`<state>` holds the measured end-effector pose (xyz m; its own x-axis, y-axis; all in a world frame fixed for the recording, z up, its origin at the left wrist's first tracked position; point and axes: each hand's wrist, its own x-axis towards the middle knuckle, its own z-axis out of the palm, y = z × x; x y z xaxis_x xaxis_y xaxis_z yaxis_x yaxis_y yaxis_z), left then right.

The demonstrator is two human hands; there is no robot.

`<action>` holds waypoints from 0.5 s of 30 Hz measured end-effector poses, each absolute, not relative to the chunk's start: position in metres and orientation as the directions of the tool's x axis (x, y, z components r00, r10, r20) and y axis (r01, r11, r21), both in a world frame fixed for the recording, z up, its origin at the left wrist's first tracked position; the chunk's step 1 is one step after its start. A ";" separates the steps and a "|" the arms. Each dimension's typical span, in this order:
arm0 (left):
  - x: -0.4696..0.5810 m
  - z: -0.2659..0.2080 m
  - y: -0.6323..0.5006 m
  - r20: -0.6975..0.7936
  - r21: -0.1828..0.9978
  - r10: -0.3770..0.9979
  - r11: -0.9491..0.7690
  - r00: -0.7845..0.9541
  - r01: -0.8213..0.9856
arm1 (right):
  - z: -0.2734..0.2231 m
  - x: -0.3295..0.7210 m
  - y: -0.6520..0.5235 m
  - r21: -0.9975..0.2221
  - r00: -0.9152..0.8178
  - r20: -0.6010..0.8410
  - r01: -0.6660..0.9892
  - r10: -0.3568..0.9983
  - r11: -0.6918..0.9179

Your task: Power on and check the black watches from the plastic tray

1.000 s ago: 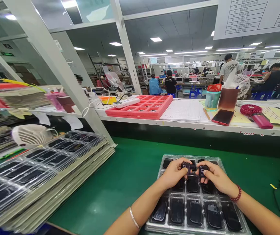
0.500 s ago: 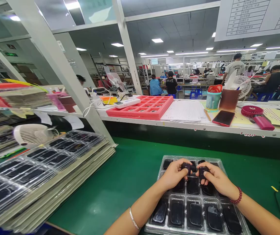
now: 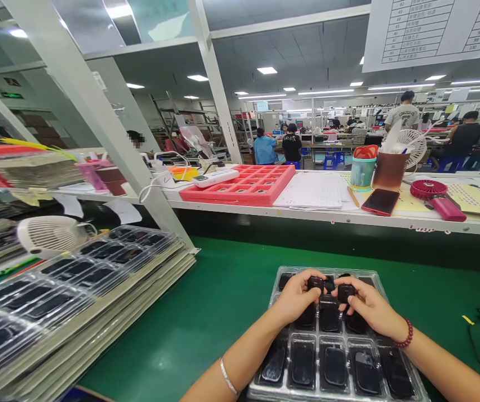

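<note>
A clear plastic tray (image 3: pixel 317 357) sits nearest, its compartments holding dark, rounded devices (image 3: pixel 334 365) with glossy faces and no legible brand. Above its farther rows, the left hand (image 3: pixel 300 297) pinches a small black device (image 3: pixel 315 283) between thumb and fingers, a pale bangle (image 3: pixel 228 377) on that forearm; the right hand (image 3: pixel 367 306), with dark red beads (image 3: pixel 409 333) at the wrist, grips a similar dark unit (image 3: pixel 346 292) just beside it. Any marks on these two are too small to read. Tray and hands are over a glossy green surface (image 3: pixel 206 312), where a stack of loaded trays (image 3: pixel 109 318) stands to the left. Beyond runs a white shelf (image 3: pixel 319 216) bearing a red compartmented tray (image 3: pixel 231 195), a white power strip (image 3: pixel 215 178), gridded papers (image 3: pixel 310 192), a phone (image 3: pixel 380 201) and a magenta handheld fan (image 3: pixel 448 207). Overhead at right hangs a printed sheet (image 3: pixel 441 33): row numbers such as 50 and 100 can be read, but the Chinese characters alongside are blurred. Farther off, people (image 3: pixel 292 146) occupy a long workroom under ceiling lights (image 3: pixel 267 71); the lettering on one person's pale shirt (image 3: pixel 405 117) is illegible.
</note>
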<state>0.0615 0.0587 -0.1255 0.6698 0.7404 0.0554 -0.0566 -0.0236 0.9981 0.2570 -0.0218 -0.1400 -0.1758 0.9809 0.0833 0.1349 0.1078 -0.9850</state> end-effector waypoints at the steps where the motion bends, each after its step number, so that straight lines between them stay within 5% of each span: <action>1: 0.061 -0.125 0.058 0.055 0.998 0.739 -0.022 0.671 -0.057 | -0.140 0.257 -0.022 -0.984 -0.173 0.084 0.138 0.981 0.108; 15: 0.062 -0.121 0.056 0.049 0.999 0.752 -0.052 0.657 -0.015 | -0.147 0.259 -0.020 -0.990 -0.173 0.077 0.106 0.982 0.097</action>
<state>0.0616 0.0559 -0.1211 0.6573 0.7521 0.0489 -0.0154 -0.0515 0.9986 0.2586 -0.0202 -0.1467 -0.1727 0.9819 0.0774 0.1058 0.0966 -0.9897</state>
